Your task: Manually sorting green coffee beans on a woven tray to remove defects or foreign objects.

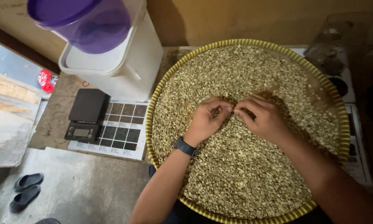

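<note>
Sandals (pixel 26 191): we see a dark pair on the grey floor (pixel 82 186), at the lower left, below the bench's front edge.
Red packet (pixel 46 80): it lies near the bench's left edge, small and crumpled.
Scale (pixel 86 115): a small black one with a little screen on its front; it stands near the left front corner of the bench (pixel 55 120), partly on the chart.
Chart (pixel 122 130): a white sheet printed with dark and brown squares; it lies flat at the bench's front edge, between the scale and the tray.
Bin (pixel 120 62): a white plastic one stands behind the chart, toward the back of the bench. A purple tub (pixel 84 23) sits in its open top.
Tray (pixel 342 124): a wide round woven one with a yellow striped rim; it takes up the middle and right of the bench and juts past the front edge.
Beans (pixel 236 170): pale greenish, heaped across nearly the whole tray; a bare brown patch shows near the right rim.
Left hand (pixel 207 118): we rest it on the beans near the middle of the tray, a dark watch (pixel 184 146) on the wrist. The grip is together, thumb and fingertips pinched on a few beans.
Right hand (pixel 263 118): just beside the left, fingertips nearly touching it. The grip is curled inward over the beans; whether it pinches any we cannot tell.
</note>
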